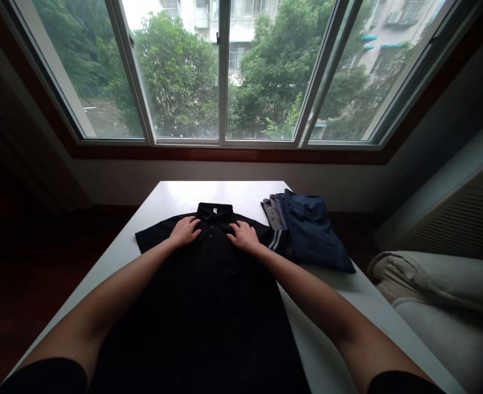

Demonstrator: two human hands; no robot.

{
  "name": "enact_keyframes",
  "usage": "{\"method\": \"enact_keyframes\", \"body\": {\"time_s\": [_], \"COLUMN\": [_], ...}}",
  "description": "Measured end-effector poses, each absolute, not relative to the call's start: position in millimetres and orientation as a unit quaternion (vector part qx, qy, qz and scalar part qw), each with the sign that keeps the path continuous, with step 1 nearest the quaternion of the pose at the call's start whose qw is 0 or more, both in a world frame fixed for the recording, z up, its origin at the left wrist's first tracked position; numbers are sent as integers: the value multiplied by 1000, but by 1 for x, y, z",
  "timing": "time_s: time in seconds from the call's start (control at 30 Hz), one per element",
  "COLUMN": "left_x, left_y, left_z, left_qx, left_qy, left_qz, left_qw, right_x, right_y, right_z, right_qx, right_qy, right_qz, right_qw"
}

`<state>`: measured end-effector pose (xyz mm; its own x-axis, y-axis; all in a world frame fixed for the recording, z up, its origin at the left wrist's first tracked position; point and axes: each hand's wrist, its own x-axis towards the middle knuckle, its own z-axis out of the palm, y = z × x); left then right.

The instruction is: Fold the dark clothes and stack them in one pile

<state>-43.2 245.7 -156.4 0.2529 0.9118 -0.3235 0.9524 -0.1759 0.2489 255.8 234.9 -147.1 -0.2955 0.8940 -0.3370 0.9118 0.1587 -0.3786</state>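
A black polo shirt (212, 284) lies spread front side up on the white table (225, 190). Its collar points toward the window and its short sleeves reach out to both sides. My left hand (185, 231) rests on the shirt's chest, left of the button placket, with the fingers apart. On the other side of the buttons, my right hand (243, 235) lies on the cloth the same way, fingers spread. Two pale stripes mark the right sleeve, which touches a stack of folded clothes (317, 230).
The stack shows dark blue cloth on top and grey folds at its left edge. Beyond the table is a wide window (222, 143) with a dark red frame. A pale padded sofa or cushion (450, 284) stands at the right. Dark floor shows at the left.
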Motion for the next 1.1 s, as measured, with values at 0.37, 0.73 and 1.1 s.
{"method": "enact_keyframes", "body": {"time_s": [0.37, 0.73, 1.1], "left_x": [-47, 41, 200], "left_y": [254, 174, -40], "left_z": [-169, -96, -15], "left_qx": [700, 814, 944], "left_qy": [671, 534, 138], "left_qz": [-109, -1, -49], "left_qw": [219, 228, 295], "right_x": [265, 362, 353], "right_y": [266, 267, 281], "right_z": [-165, -126, -109], "right_qx": [598, 698, 746], "right_qy": [732, 712, 654], "right_qz": [-306, -61, -126], "right_qw": [112, 49, 1]}}
